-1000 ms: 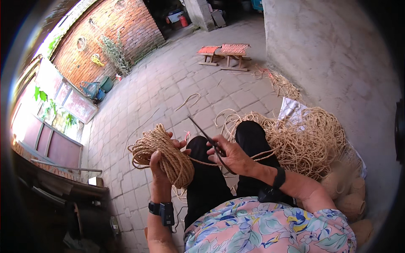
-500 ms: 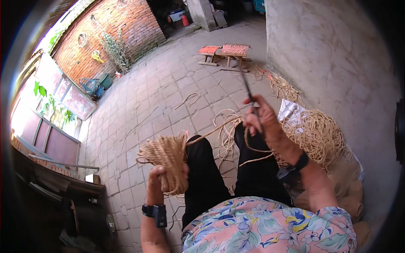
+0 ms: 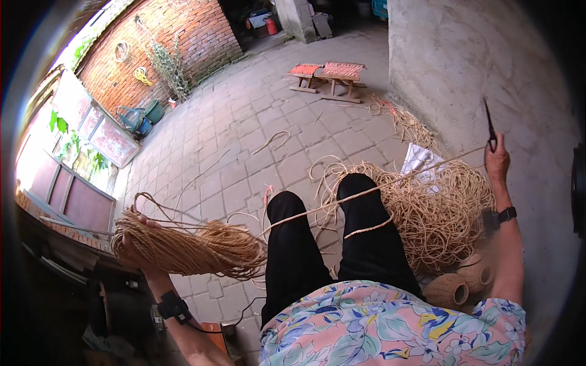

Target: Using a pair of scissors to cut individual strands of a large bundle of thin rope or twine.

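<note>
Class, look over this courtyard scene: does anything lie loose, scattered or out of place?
Yes. Short rope scraps lie scattered on the paving, apart from the big loose rope heap by the wall. Frayed strands trail nearby, looking like offcuts.

The left hand (image 3: 135, 244) is mostly hidden behind the rope coil (image 3: 195, 247).

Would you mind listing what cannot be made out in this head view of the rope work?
- Left hand: palm and fingers hidden behind the rope bundle; its grip is unclear.
- Dark tool in the right hand: too thin and small to identify.
- Rope pile: its far side is cut off behind the right forearm.
- Woven jars: partly covered by the floral shirt.
</note>
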`<state>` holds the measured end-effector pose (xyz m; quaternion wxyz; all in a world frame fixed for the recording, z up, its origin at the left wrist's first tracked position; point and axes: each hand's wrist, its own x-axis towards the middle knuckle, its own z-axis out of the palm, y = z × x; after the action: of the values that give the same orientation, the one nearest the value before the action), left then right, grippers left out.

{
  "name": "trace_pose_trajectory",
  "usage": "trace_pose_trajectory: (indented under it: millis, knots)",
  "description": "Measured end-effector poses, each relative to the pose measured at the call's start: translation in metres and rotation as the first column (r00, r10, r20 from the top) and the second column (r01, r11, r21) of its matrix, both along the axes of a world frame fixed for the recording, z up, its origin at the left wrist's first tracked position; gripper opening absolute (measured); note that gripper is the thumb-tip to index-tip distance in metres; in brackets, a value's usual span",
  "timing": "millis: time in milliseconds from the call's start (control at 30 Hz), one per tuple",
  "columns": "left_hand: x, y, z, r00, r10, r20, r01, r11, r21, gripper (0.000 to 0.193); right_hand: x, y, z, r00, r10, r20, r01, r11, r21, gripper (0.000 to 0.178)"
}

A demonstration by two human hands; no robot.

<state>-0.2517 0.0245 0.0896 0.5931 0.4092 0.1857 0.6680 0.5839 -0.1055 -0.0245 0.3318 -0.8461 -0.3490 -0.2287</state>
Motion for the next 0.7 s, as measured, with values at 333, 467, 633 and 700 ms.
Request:
trace_pose_trajectory:
  millis: [333, 467, 633, 700]
  knots:
    - [0.101, -0.024, -0.063, 0.753, -0.215, -0.622, 0.039, 0.958, -0.284, 0.032, 0.092, -0.05, -0.032, 0.958, -0.271, -0.09, 0.266, 0.962, -0.063, 0.039]
    - [0.159, -0.01, -0.075, 0.329, -0.021, -0.944, 0.438, 0.889, 0.133, 0.03, 0.092, -0.046, -0.029, 0.954, -0.291, -0.069, 0.292, 0.956, 0.001, 0.042]
    - [0.187, -0.01, -0.078, 0.23, 0.027, -0.973, 0.547, 0.823, 0.152, 0.035, 0.103, -0.048, -0.027, 0.954, -0.281, -0.1, 0.286, 0.958, 0.035, 0.043]
    - [0.189, -0.013, -0.079, 0.243, 0.021, -0.97, 0.541, 0.827, 0.154, 0.036, 0.101, -0.048, -0.027, 0.96, -0.258, -0.105, 0.264, 0.964, 0.044, 0.042]
